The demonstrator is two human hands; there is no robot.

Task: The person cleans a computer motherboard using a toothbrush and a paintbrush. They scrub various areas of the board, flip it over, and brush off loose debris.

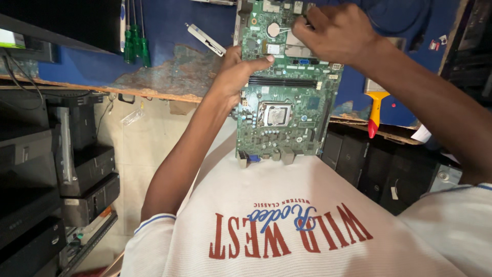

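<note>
We note a green motherboard at centre, green screwdrivers upper left, a blue counter, and a yellow-and-red brush.

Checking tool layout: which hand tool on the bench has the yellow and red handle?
The paintbrush lying at the bench's right edge, beyond the right hand. The screwdrivers at far left have green handles.

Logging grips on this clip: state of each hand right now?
Left hand: gripping the edge of the green motherboard.
Right hand: fingers closed, pinching something small on the board.
</note>
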